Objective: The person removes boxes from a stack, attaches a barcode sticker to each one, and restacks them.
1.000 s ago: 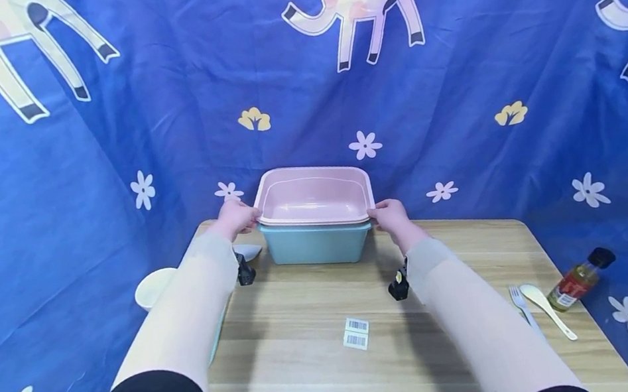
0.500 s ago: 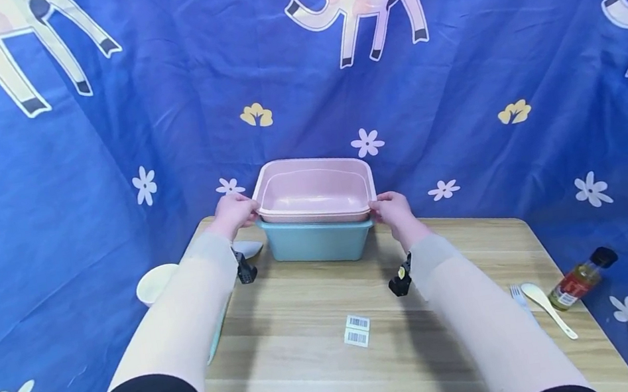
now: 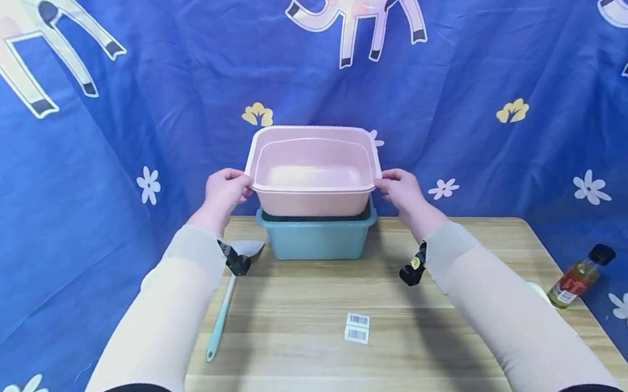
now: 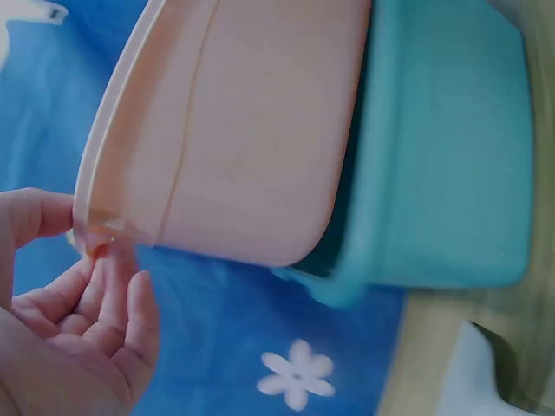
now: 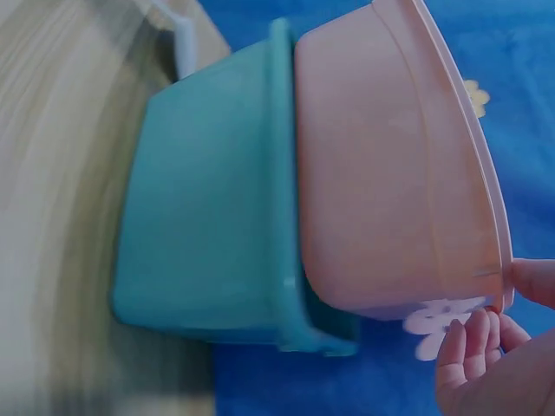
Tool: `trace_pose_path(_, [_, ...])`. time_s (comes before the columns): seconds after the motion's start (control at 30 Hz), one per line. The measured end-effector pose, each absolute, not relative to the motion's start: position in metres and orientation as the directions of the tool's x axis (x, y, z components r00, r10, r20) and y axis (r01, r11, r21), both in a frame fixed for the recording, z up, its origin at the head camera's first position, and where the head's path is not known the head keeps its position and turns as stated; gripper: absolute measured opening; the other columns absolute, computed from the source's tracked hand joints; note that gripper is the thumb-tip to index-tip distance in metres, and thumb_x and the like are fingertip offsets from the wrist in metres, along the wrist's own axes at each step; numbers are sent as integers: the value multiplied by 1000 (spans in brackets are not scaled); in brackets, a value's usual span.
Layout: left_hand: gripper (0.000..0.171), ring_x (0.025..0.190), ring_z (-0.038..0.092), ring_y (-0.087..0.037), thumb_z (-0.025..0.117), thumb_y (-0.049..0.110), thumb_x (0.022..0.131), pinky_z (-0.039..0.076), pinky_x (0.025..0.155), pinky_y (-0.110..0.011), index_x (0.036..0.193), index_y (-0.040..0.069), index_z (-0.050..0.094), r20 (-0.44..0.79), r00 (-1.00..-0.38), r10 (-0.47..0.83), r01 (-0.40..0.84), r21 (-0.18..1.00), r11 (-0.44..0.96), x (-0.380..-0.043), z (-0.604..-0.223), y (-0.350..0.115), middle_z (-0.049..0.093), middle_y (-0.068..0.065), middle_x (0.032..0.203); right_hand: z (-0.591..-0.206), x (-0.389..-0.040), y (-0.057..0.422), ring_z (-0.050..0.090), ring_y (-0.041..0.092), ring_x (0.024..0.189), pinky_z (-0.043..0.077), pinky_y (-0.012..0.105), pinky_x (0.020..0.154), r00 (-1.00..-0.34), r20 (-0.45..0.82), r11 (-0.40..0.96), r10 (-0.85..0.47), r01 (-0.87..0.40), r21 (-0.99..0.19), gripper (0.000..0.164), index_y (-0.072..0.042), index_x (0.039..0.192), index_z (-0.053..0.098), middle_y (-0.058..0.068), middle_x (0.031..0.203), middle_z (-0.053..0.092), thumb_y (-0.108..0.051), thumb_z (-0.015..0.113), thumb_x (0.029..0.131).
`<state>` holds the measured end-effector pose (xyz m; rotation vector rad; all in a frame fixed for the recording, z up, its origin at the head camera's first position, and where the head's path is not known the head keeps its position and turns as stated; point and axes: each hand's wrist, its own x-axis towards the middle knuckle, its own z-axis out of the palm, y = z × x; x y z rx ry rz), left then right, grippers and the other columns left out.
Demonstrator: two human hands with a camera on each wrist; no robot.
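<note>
A pink plastic basin [image 3: 315, 206] hangs just above a teal basin [image 3: 320, 242], its bottom still slightly inside the teal rim at the table's far edge. My left hand [image 3: 223, 195] pinches the pink rim at the left end, thumb on top and fingers beneath, as the left wrist view shows. At the opposite end, the right hand [image 3: 404, 196] grips the same rim between thumb and curled fingers. The right wrist view shows the pink basin's wall [image 5: 373, 173] apart from the teal basin's wall [image 5: 199, 199]. What lies inside the teal basin is hidden.
A teal-handled utensil [image 3: 220, 326] with a pale, broad head lies left of the teal basin. Barcode stickers [image 3: 357, 328] are on the wooden table [image 3: 316, 383]. At the right edge are a bottle [image 3: 576, 283] and a white spoon partly behind my arm. A blue patterned cloth [image 3: 185, 93] surrounds the table.
Both hands have raised the pink basin up out of the teal one, which stays in place. The utensil's handle now shows fully; the white bowl and fork are covered by my arms.
</note>
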<state>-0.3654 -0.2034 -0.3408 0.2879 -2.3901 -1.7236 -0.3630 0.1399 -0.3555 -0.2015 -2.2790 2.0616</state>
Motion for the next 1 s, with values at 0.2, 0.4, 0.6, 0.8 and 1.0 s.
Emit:
trace_pose_path(0.2, [20, 68, 58, -14, 64, 13, 89, 49, 63, -23, 105, 0, 63, 146, -946, -288, 76, 967, 244, -362, -315, -165, 61, -4, 85, -329, -356, 168, 54, 12, 80, 47, 35, 90, -980, 27, 21, 197, -23, -999, 34, 6, 123, 59, 2, 95, 58, -7, 64, 92])
trace_pose_path(0.4, [23, 74, 62, -20, 66, 10, 88, 46, 62, -23, 106, -3, 68, 219, -940, -263, 156, 958, 241, -361, -295, -113, 64, -5, 84, -307, -346, 209, 53, 9, 75, 45, 26, 77, -952, 68, -24, 299, -79, -997, 34, 7, 124, 58, -4, 84, 59, -4, 62, 92])
trace_pose_path(0.6, [29, 74, 61, -17, 64, 5, 87, 47, 62, -22, 114, -6, 70, 267, -946, -183, 229, 951, 208, -368, -290, -59, 67, -11, 87, -296, -337, 257, 54, 12, 81, 42, 28, 80, -918, 60, -44, 393, -83, -996, 33, 6, 122, 60, -6, 82, 61, -5, 63, 92])
trace_pose_path(0.8, [34, 78, 58, -15, 66, 7, 89, 47, 65, -22, 122, -5, 66, 242, -964, -106, 222, 960, 170, -370, -304, -1, 63, -7, 85, -299, -326, 312, 54, 12, 84, 41, 27, 79, -887, 22, -59, 460, -55, -997, 24, -1, 114, 65, -2, 92, 62, -7, 64, 92])
trace_pose_path(1.0, [40, 78, 53, -14, 65, 5, 85, 44, 65, -21, 125, -4, 64, 190, -981, -31, 181, 966, 185, -363, -333, 48, 55, -3, 82, -321, -319, 358, 53, 9, 83, 40, 26, 80, -857, -45, -60, 513, 17, -998, 12, -10, 100, 67, -4, 91, 61, -4, 60, 92])
